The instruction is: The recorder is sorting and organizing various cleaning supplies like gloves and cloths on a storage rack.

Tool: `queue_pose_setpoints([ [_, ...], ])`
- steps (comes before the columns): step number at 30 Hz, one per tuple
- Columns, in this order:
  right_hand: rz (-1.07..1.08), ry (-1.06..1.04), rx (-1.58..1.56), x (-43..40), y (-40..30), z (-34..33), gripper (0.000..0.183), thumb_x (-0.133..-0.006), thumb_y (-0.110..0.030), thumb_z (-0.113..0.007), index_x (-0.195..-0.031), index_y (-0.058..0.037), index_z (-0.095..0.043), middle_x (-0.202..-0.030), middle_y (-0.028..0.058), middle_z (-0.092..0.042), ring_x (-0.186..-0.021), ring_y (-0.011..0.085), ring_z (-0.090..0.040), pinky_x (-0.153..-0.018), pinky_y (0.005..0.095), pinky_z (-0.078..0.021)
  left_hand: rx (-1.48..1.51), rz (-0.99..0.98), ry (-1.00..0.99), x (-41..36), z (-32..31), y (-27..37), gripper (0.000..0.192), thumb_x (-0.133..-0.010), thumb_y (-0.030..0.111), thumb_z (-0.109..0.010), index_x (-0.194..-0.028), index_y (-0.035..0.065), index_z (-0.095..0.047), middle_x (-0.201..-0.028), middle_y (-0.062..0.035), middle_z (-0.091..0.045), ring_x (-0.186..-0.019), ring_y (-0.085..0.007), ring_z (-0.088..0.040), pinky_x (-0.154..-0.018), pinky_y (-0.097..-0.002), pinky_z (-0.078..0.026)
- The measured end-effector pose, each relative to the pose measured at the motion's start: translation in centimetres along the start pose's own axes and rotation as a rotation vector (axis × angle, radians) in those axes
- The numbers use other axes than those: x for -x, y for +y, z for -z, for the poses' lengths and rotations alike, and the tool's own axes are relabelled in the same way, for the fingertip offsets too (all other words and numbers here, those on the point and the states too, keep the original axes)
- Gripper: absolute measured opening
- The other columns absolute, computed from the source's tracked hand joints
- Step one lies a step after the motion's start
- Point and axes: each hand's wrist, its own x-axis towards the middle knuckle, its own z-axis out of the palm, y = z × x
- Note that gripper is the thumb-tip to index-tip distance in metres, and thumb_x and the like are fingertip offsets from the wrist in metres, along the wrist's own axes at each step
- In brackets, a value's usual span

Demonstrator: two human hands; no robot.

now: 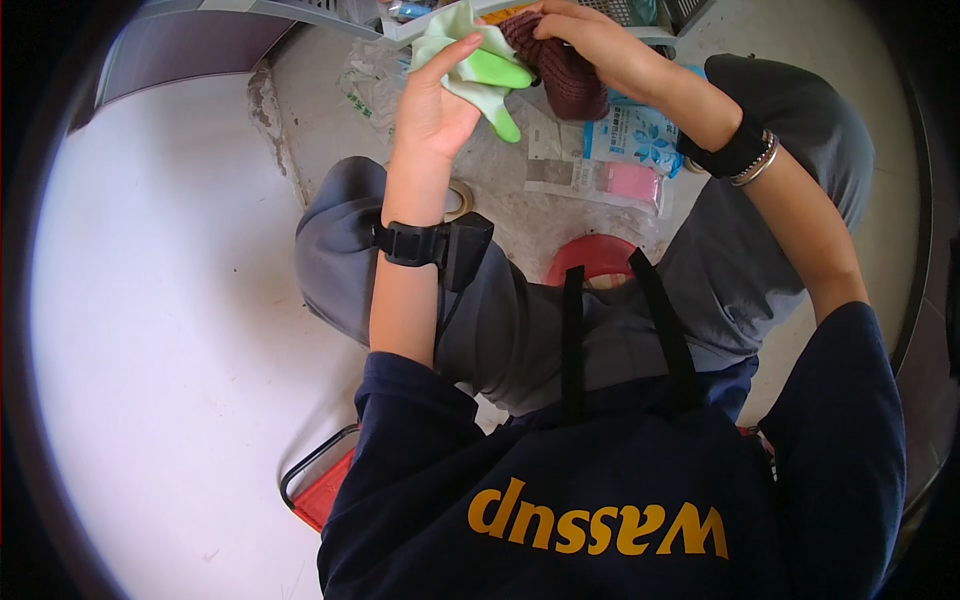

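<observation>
At the top of the head view, my left hand (442, 105) grips a pale green cloth item (457, 34) with bright green parts, which hangs over my fingers. Beside it, my right hand (581, 30) pinches a dark maroon knitted item (566, 71) between thumb and fingers, and its lower part hangs down. The two fabrics meet between my hands, above the floor and in front of the plastic baskets. Whether either one is a glove or a sock cannot be told.
Plastic baskets (656, 31) line the top edge. Clear plastic bags (367, 82), a blue and white packet (634, 139) and a packet with a pink item (630, 181) lie on the floor. A tape roll (463, 199) is by my left knee, a red round object (589, 255) between my legs.
</observation>
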Motion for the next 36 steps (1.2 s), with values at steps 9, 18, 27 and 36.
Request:
queue_pose_setpoints([
  [9,0.511,-0.104,0.713,1.3,1.4,-1.3,0.03,-0.074,-0.011,-0.055,-0.101,-0.0028,-0.045,-0.086,0.0109,-0.054,-0.079,0.0165,-0.055,-0.072,0.0268,-0.0434,-0.128,-0.036,0.009,-0.1,0.3,-1.2,0.035,-0.067,-0.009,-0.059,-0.098,0.004,-0.049,-0.091,-0.0055,-0.053,-0.088,-0.0168,-0.053,-0.077,-0.0292,-0.043],
  [18,0.348,-0.015,1.151,2.6,0.7,-1.8,0.024,-0.074,-0.017,-0.05,-0.095,-0.0054,-0.047,-0.078,0.0146,-0.06,-0.073,0.0324,-0.058,-0.062,0.0408,-0.0456,-0.647,-0.126,-0.052,1.6,-1.0,-1.6,0.026,-0.068,0.001,-0.058,-0.093,0.0032,-0.051,-0.085,-0.0008,-0.054,-0.078,-0.0104,-0.051,-0.068,-0.0235,-0.041],
  [27,0.278,0.014,1.408,1.8,1.2,-1.0,0.024,-0.073,-0.015,-0.049,-0.095,-0.0049,-0.05,-0.074,0.0177,-0.059,-0.071,0.0329,-0.058,-0.061,0.0425,-0.0458,-0.803,-0.058,-0.041,2.8,-2.4,-1.5,0.014,-0.071,0.011,-0.057,-0.082,0.0036,-0.052,-0.068,0.0022,-0.05,-0.063,-0.0065,-0.046,-0.059,-0.0223,-0.039],
  [36,0.36,0.083,0.876,0.7,-3.2,0.5,0.017,-0.073,-0.011,-0.049,-0.084,0.0006,-0.055,-0.071,0.0154,-0.058,-0.068,0.0236,-0.058,-0.06,0.0318,-0.0441,-0.166,0.024,0.1,1.4,-0.5,0.8,0.013,-0.077,0.016,-0.049,-0.071,0.0093,-0.04,-0.053,0.0018,-0.034,-0.054,-0.0121,-0.039,-0.065,-0.0326,-0.04],
])
